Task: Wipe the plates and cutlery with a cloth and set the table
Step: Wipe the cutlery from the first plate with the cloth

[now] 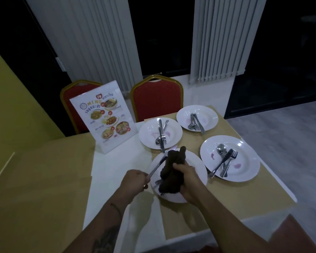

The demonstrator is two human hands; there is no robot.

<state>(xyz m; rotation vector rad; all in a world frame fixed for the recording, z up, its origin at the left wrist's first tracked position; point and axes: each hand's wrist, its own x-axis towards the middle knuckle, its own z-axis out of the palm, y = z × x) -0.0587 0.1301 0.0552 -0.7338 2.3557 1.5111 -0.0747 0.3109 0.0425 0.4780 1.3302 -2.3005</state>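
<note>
The step in hand is wiping cutlery. Over the near plate at 6 o'clock, the left hand pinches a knife by its handle. The right hand grips the cloth against its far end. Next, I think, the cloth must slide along it. There are four plates; those at 11, 1 and 3 o'clock each carry three pieces.

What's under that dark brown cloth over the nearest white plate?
The round white plate itself, and what look like fork tines poking out left of the dark brown cloth. Anything else beneath is covered.
</note>
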